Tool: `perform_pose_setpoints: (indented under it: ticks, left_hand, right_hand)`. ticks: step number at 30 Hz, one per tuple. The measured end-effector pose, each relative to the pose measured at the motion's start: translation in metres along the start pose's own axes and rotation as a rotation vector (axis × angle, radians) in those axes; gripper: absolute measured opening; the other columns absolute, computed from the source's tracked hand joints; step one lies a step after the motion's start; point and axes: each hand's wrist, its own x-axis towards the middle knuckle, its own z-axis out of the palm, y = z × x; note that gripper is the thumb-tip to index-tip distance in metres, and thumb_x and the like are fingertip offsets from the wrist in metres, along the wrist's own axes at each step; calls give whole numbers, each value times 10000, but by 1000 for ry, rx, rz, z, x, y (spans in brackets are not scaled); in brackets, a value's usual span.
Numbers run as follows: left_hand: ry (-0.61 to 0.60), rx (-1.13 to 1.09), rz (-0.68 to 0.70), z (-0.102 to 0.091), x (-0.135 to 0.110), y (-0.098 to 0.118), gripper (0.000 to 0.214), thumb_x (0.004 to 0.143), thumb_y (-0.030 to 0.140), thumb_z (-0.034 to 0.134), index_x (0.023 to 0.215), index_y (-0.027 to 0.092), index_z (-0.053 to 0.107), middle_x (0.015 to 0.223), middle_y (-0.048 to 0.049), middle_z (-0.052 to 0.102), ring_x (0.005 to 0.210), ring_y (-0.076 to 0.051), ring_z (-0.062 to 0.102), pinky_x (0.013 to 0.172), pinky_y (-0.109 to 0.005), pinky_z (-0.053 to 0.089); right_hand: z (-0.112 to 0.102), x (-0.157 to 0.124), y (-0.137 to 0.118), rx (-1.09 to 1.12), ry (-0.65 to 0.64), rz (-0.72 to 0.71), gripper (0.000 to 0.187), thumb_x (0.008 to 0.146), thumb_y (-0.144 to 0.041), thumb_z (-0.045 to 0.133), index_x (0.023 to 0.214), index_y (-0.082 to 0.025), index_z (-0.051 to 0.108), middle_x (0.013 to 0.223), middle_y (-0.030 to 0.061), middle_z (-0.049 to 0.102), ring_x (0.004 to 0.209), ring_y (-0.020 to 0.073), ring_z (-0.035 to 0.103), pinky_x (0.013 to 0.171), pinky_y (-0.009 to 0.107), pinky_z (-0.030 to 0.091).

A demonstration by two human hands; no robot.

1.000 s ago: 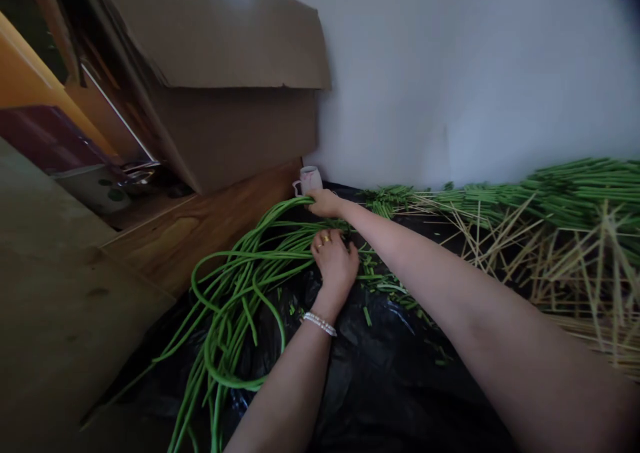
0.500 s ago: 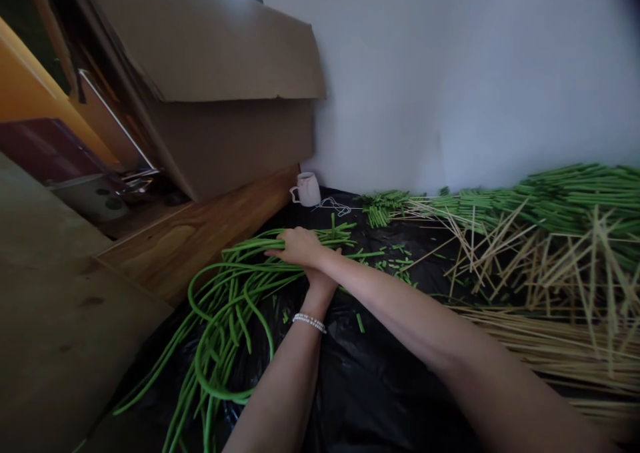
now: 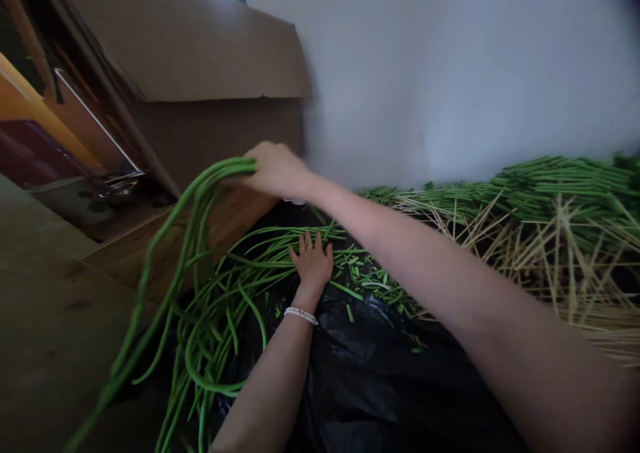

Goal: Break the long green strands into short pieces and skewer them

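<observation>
My right hand (image 3: 277, 168) is raised and closed around a bunch of long green beans (image 3: 220, 169), which hang down in a curve to the lower left. Lower down, my left hand (image 3: 313, 258) lies with fingers spread on the ends of a pile of long beans (image 3: 240, 276), pressing against them without wrapping round. A beaded bracelet (image 3: 301, 315) circles the left wrist. Short cut bean pieces (image 3: 353, 263) are scattered just right of the left hand. All of this rests on black plastic sheeting (image 3: 370, 386).
A large cardboard box (image 3: 225, 126) stands at the back left on a wooden board (image 3: 150, 253). Along the white wall (image 3: 370, 86) lies a heap of cut beans (image 3: 555, 183). Thin wooden sticks (image 3: 525, 253) cross in front of it. My right hand mostly hides a white mug.
My right hand has risen up and left, lifting a bunch of long beans off the pile. My left hand, partly covered before, now shows spread on the beans. More cut pieces are visible.
</observation>
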Motion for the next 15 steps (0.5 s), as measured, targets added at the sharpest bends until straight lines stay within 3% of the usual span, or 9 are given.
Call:
perform_pose_setpoints:
  ticks: [3, 6, 9, 12, 15]
  left_hand:
    - [89, 5, 29, 5, 1, 1, 530, 944, 426, 324, 1411, 208, 448, 1499, -146, 377, 1401, -305, 287, 1111, -587, 156]
    - [100, 3, 23, 9, 2, 0, 528, 945, 421, 319, 1401, 196, 461, 1494, -150, 384, 1399, -308, 288, 1110, -587, 155]
    - [123, -3, 23, 9, 2, 0, 519, 940, 431, 332, 1385, 208, 477, 1469, -143, 427, 1389, -316, 304, 1101, -594, 167]
    - [124, 2, 44, 7, 2, -1, 519, 936, 441, 340, 1371, 204, 492, 1448, -158, 450, 1371, -323, 333, 1092, -590, 185]
    - [125, 2, 57, 5, 0, -2, 520, 938, 440, 330, 1366, 197, 499, 1418, -169, 483, 1350, -316, 366, 1097, -568, 192]
  right_hand:
    - [-49, -17, 54, 124, 271, 271, 468, 881, -530, 498, 960, -96, 652, 777, 6, 555, 828, 144, 601, 814, 375, 487]
    - [-71, -59, 96, 189, 397, 569, 386, 879, -510, 528, 965, -146, 625, 743, 2, 534, 640, 110, 558, 637, 307, 525]
    - [-59, -110, 121, 183, 317, 725, 249, 887, -389, 559, 836, -149, 603, 582, -8, 496, 469, 117, 482, 474, 293, 500]
    - [-36, -152, 137, 162, 178, 804, 142, 872, -288, 587, 819, -157, 595, 555, -11, 535, 477, 119, 523, 502, 268, 509]
    - [-24, -175, 145, 66, 41, 856, 142, 843, -273, 618, 805, -136, 608, 577, 18, 590, 518, 138, 572, 547, 263, 503]
